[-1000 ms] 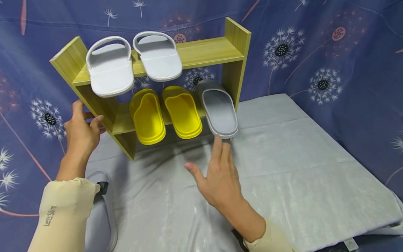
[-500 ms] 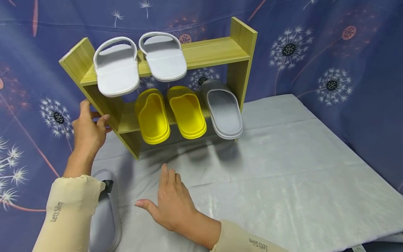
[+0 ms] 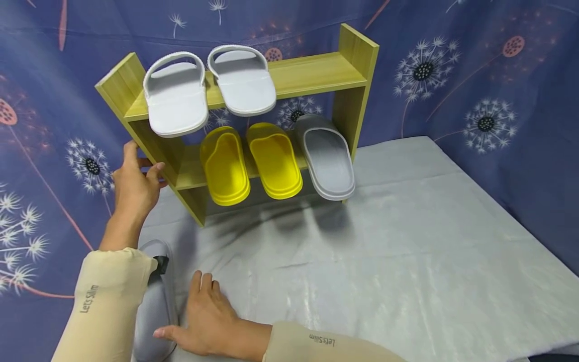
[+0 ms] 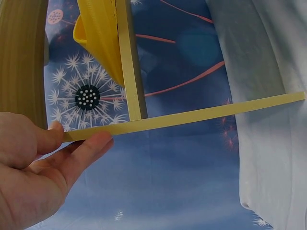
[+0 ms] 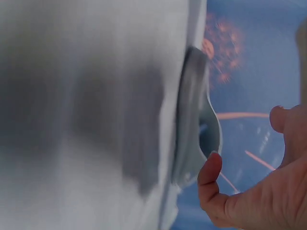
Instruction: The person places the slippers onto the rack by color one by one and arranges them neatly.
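A wooden two-tier shoe rack stands against the curtain. On its upper shelf sit two white slippers. The lower shelf carries two yellow slippers and one grey slipper at the right end. My left hand grips the rack's left side panel, thumb on one side and fingers on the other. Another grey slipper lies on the cloth at the lower left, partly behind my left sleeve. My right hand is beside it, thumb spread and fingers extended, holding nothing; contact cannot be made out.
Pale grey cloth covers the surface in front of and right of the rack. A blue curtain with dandelion prints hangs behind and along both sides. The cloth's edge runs along the lower right.
My right hand has moved from just below the grey slipper on the rack, leftward and down, to the grey slipper on the cloth. My left hand keeps its grip on the rack.
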Tool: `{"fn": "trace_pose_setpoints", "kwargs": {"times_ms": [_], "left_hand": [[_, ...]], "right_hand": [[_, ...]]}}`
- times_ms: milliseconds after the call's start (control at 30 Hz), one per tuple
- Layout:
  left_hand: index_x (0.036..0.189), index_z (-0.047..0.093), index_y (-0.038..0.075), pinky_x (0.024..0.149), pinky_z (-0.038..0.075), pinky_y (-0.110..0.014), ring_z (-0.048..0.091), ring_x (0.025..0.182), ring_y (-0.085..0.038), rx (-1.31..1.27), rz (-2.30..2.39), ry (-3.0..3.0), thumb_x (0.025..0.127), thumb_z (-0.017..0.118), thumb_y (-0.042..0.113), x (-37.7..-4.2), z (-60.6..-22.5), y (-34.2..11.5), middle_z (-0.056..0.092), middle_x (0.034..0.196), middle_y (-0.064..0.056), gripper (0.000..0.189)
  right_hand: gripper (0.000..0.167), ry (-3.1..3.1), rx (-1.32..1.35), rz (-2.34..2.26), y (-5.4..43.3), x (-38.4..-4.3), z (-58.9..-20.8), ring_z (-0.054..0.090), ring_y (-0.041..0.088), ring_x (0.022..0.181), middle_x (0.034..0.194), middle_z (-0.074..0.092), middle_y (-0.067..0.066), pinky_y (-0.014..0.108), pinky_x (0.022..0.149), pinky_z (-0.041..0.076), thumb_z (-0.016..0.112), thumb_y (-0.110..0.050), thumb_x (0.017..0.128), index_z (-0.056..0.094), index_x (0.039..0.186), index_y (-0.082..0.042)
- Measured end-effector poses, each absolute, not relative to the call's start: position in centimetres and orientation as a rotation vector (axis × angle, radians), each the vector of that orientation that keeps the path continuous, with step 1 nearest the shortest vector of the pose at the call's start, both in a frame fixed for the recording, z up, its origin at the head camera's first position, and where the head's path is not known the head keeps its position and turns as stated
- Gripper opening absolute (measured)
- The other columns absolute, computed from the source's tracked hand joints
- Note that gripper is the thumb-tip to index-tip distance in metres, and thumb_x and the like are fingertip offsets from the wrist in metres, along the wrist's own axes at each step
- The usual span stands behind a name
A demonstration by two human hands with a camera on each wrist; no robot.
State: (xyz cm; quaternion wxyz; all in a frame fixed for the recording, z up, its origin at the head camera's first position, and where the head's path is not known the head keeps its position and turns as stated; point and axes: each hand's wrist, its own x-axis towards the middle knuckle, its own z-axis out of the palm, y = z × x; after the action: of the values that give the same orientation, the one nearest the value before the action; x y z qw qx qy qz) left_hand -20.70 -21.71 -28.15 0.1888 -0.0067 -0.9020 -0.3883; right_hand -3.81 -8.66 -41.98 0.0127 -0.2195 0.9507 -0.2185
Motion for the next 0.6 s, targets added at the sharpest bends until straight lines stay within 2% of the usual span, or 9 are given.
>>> {"fn": "trace_pose_setpoints", "kwargs": {"times_ms": [67,200,433,600], "left_hand": [[0.146,0.026,0.02,0.062,0.058,-0.014,0.067,0.094,-0.04,-0.016,-1.091,-2.538,0.101,0.048,0.016,-20.6,-28.2,-21.7,0.058,0.123,-0.024,0.05],[0.147,0.025,0.02,0.067,0.061,-0.023,0.066,0.096,-0.04,-0.019,-1.098,-2.544,0.101,0.047,0.017,-20.6,-28.2,-21.7,0.057,0.124,-0.024,0.05],[0.145,0.028,0.019,0.067,0.061,-0.024,0.067,0.096,-0.038,-0.039,-1.093,-2.529,0.101,0.048,0.016,-20.8,-28.2,-21.6,0.059,0.122,-0.023,0.048],[0.144,0.029,0.018,0.07,0.061,-0.028,0.067,0.093,-0.038,-0.023,-1.103,-2.515,0.1,0.049,0.013,-20.8,-28.3,-21.5,0.059,0.12,-0.023,0.048]], "right_hand": [[0.115,2.949,-0.683,-0.687,-9.5,-3.7,-42.6,0.049,0.022,0.11,0.126,0.045,0.016,0.018,0.09,0.05,0.051,-0.083,0.073,0.031,0.143,0.006],[0.12,2.926,-0.68,-0.698,-10.8,-3.8,-43.5,0.047,0.02,0.103,0.117,0.043,0.013,0.016,0.086,0.05,0.056,-0.085,0.067,0.031,0.142,0.006],[0.128,2.896,-0.662,-0.544,-12.6,-4.1,-44.7,0.045,0.019,0.108,0.123,0.042,0.014,0.013,0.09,0.046,0.053,-0.09,0.061,0.031,0.146,0.003],[0.135,2.914,-0.564,-0.536,-13.7,-4.1,-45.5,0.045,0.017,0.105,0.119,0.043,0.011,0.014,0.078,0.05,0.061,-0.091,0.051,0.032,0.146,0.0]]}}
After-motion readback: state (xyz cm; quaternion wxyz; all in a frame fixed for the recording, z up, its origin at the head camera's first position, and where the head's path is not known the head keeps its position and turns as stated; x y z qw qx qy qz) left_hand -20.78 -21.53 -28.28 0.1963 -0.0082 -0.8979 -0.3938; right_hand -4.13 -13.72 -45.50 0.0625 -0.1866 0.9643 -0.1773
